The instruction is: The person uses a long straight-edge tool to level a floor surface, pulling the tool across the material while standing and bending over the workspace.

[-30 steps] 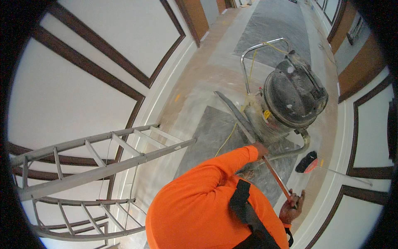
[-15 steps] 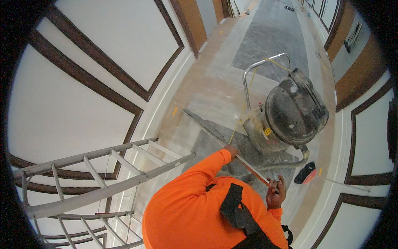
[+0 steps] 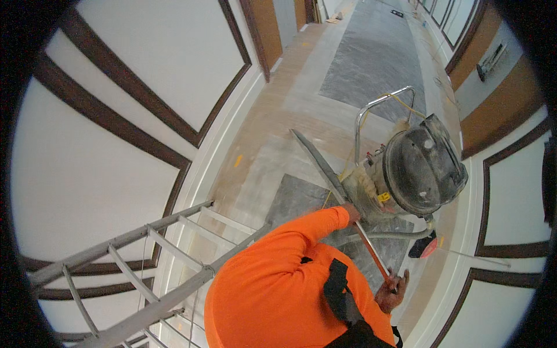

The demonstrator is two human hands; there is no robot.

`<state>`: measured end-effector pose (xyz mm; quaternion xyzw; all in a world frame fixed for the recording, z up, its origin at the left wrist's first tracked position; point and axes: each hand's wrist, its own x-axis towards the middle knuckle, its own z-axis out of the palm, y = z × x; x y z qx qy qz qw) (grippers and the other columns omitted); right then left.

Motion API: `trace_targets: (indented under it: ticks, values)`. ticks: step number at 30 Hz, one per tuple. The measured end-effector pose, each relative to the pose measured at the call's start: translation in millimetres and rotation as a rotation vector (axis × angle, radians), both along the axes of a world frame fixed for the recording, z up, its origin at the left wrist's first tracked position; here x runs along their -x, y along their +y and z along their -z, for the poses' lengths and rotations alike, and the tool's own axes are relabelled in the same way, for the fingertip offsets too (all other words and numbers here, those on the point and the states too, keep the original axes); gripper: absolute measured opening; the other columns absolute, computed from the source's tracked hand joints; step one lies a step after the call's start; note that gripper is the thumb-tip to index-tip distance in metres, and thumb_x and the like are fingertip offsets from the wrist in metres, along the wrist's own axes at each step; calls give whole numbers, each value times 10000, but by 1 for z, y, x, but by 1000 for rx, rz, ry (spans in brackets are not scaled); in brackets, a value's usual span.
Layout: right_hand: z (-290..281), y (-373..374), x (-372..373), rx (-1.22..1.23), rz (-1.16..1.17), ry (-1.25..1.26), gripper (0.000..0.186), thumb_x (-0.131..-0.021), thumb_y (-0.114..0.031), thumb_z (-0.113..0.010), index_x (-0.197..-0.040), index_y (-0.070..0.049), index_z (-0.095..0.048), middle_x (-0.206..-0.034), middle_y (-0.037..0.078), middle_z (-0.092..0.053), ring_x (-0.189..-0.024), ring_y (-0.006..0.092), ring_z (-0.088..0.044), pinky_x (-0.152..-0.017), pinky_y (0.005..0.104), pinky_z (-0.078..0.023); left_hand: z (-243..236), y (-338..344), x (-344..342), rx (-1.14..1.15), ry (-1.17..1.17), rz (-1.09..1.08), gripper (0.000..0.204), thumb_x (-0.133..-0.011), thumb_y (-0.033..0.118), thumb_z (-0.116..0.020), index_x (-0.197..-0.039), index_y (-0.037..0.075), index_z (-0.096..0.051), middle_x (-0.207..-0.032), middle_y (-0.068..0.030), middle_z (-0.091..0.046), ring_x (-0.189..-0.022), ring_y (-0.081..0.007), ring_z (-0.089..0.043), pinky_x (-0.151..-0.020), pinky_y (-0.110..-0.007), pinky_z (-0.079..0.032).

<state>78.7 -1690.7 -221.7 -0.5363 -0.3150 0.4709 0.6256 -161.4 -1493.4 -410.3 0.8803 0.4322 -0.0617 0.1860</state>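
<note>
A long-handled tool (image 3: 372, 250) with an orange-and-white shaft runs slantwise in front of me. Its far part is a long, narrow grey piece that lies over the dusty floor and tapers to a point; its kind is unclear. My left hand (image 3: 351, 214) is wrapped round the shaft about midway. At the near end of the shaft, my right hand (image 3: 392, 293) grips with the thumb and some fingers sticking out. Just beyond the shaft stands a dusty black-lidded shop vacuum (image 3: 418, 171) with a chrome push handle (image 3: 358, 122) and a grey hose (image 3: 400, 235).
An aluminium ladder (image 3: 168, 246) stands close on my left, by the white wall panels with dark trim (image 3: 125, 142). A black-and-pink object (image 3: 426, 246) lies right of the hose. Grey sheeting (image 3: 371, 64) covers the corridor floor ahead, between doors on both sides.
The tool's far end has swung to the right and points more steeply away from me. Both hands have shifted slightly right and nearer, still on the shaft. The whole view has turned slightly.
</note>
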Motion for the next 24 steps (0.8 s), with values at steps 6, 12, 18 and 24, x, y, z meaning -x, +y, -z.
trace_targets:
  ticks: [6, 12, 18, 24]
  values:
    - [-46, -54, -10, -68, 247, 316, 447, -964, -166, -427, -1340, 55, -333, -585, -25, -329, -625, 143, -452, -983, 437, -406, -18, -31, -60, 28, -81, 210, 167, -733, 197, -677, -882, 127, -648, -785, -98, -661, -800, -310, -657, -688, -441, -516]
    - [-43, -84, -9, -71, 349, 312, 482, -953, -155, -452, -1360, 58, -304, -574, -21, -309, -611, 136, -438, -984, 444, -412, -5, -48, -77, 55, -157, 275, 147, -728, 178, -667, -862, 118, -648, -809, -87, -664, -801, -318, -656, -694, -444, -517]
    - [15, -70, 20, -65, 192, 402, 468, -925, -140, -536, -1299, 80, -362, -626, 2, -353, -635, 139, -457, -961, 431, -432, 20, -31, -20, 8, -78, 196, 142, -737, 182, -665, -873, 138, -663, -826, -93, -669, -816, -319, -659, -695, -430, -520]
    - [31, -16, 67, -54, -64, 351, 345, -956, -136, -441, -1254, 37, -444, -575, 2, -431, -748, 186, -546, -1020, 464, -360, 51, -3, 55, -17, 49, 16, 135, -778, 212, -642, -901, 167, -675, -848, -81, -676, -854, -305, -658, -722, -450, -527]
